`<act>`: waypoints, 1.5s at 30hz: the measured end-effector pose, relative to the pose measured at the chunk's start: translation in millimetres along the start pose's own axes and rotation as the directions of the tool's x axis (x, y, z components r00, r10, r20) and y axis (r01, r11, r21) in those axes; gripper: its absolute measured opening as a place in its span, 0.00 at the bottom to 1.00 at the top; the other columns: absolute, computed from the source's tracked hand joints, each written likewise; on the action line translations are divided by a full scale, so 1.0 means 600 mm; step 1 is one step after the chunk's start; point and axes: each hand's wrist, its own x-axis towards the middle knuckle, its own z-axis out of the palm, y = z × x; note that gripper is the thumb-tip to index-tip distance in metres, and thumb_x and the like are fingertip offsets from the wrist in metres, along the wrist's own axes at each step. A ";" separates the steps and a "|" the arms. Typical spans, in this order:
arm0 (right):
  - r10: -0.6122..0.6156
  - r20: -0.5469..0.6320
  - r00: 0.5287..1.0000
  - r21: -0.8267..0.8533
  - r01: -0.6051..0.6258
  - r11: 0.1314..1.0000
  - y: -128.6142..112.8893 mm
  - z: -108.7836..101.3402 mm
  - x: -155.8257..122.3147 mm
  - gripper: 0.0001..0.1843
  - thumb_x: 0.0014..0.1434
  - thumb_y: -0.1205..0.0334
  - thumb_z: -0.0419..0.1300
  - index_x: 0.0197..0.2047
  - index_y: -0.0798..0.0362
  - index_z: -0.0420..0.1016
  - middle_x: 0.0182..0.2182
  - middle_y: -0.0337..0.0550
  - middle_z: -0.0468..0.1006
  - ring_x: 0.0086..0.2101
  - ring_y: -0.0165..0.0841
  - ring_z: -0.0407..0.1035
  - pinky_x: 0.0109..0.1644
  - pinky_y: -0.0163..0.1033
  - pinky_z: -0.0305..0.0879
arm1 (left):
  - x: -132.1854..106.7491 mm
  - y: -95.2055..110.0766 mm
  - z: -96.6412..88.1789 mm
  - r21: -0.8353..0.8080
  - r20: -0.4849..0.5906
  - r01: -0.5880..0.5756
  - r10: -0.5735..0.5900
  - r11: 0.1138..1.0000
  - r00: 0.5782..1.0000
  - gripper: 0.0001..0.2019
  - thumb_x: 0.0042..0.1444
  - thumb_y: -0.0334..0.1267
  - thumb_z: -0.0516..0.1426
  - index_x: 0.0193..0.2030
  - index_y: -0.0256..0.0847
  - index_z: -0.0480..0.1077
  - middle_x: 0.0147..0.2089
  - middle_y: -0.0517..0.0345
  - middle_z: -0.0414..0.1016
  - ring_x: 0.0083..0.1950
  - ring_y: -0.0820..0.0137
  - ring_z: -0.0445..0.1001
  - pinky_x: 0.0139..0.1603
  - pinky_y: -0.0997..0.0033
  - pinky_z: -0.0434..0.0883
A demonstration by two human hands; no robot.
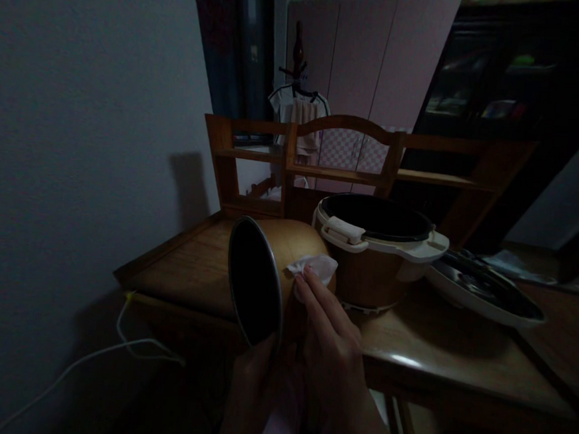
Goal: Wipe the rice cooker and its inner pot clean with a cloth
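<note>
My left hand (251,381) grips the rim of a metal inner pot (259,278), held tipped on its side with its dark opening facing me. My right hand (330,340) lies on the pot's golden outer wall, fingers stretched out and pressing a small white cloth (315,267) against it. Just behind the pot stands a rice cooker body (376,257) with a white rim, open and dark inside, on the wooden table (434,349).
The cooker's lid (484,289) lies to the right on the table. A wooden shelf rack (343,168) stands at the back. A grey wall is on the left, with a white cable (124,344) hanging below the table's edge. Pink cupboards stand behind.
</note>
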 end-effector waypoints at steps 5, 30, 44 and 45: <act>-0.026 -0.013 1.000 -0.020 0.026 0.999 0.004 -0.005 -0.013 0.32 0.65 0.83 0.45 0.68 0.55 0.58 0.67 0.46 0.59 0.65 0.36 0.55 0.68 0.43 0.58 | -0.002 -0.004 -0.001 -0.025 0.077 0.023 -0.021 0.999 0.997 0.21 0.64 0.46 0.50 0.56 0.40 0.74 0.49 0.50 0.81 0.46 0.61 0.80 0.44 0.69 0.76; 0.131 -0.012 0.991 -0.067 -0.131 0.989 0.073 -0.012 -0.094 0.28 0.65 0.77 0.46 0.64 0.49 0.67 0.62 0.46 0.67 0.60 0.36 0.64 0.62 0.45 0.67 | -0.002 -0.030 -0.007 -0.066 0.075 0.210 -0.205 0.975 0.976 0.14 0.62 0.49 0.56 0.48 0.46 0.77 0.50 0.58 0.80 0.53 0.65 0.77 0.56 0.73 0.69; 0.368 -0.023 0.929 0.026 -0.368 0.930 0.162 0.045 -0.161 0.25 0.61 0.74 0.51 0.58 0.49 0.73 0.54 0.49 0.76 0.55 0.42 0.70 0.57 0.51 0.70 | 0.003 -0.033 -0.012 -0.101 -0.055 0.283 -0.290 0.954 0.956 0.20 0.57 0.54 0.57 0.46 0.41 0.77 0.49 0.51 0.81 0.52 0.58 0.78 0.52 0.66 0.72; 0.366 -0.015 0.931 0.021 -0.366 0.931 0.163 0.045 -0.160 0.24 0.61 0.73 0.51 0.58 0.50 0.74 0.53 0.50 0.77 0.54 0.43 0.71 0.56 0.50 0.71 | 0.003 -0.033 -0.012 -0.107 -0.059 0.284 -0.291 0.953 0.955 0.20 0.57 0.54 0.58 0.45 0.41 0.77 0.48 0.52 0.81 0.52 0.58 0.78 0.52 0.66 0.72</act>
